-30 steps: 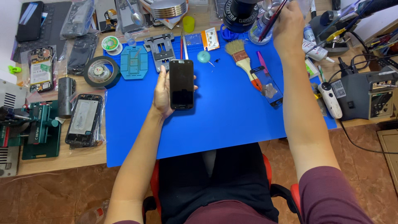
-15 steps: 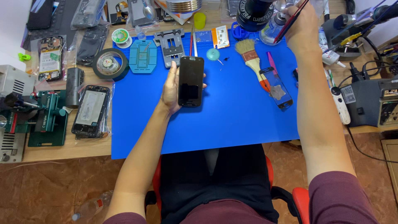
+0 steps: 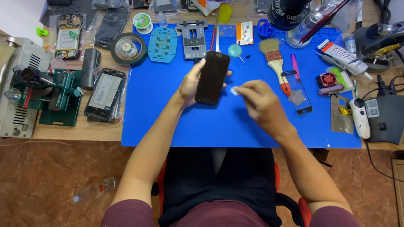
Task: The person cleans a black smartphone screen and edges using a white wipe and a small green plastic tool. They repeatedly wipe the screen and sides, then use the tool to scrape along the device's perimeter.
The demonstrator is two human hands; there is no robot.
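My left hand [image 3: 190, 84] holds a black smartphone [image 3: 212, 77] screen-up above the blue work mat [image 3: 176, 122]. My right hand [image 3: 259, 103] is just right of the phone, its fingers pinched on a small white piece [image 3: 234, 91], perhaps a wipe or pad. The white piece is close to the phone's right edge; whether it touches the phone I cannot tell.
On the mat lie a paintbrush [image 3: 275, 67], a loose glass screen panel [image 3: 298, 92], a grey metal jig [image 3: 192, 38] and a teal holder [image 3: 162, 44]. A tape roll [image 3: 128, 49], an opened phone [image 3: 105, 94] and a green clamp fixture [image 3: 59, 96] sit left. Bottles and tools crowd the far right.
My right hand has come down from the bottles at the far right and now sits beside the phone, holding a small white piece. The left hand still holds the phone.
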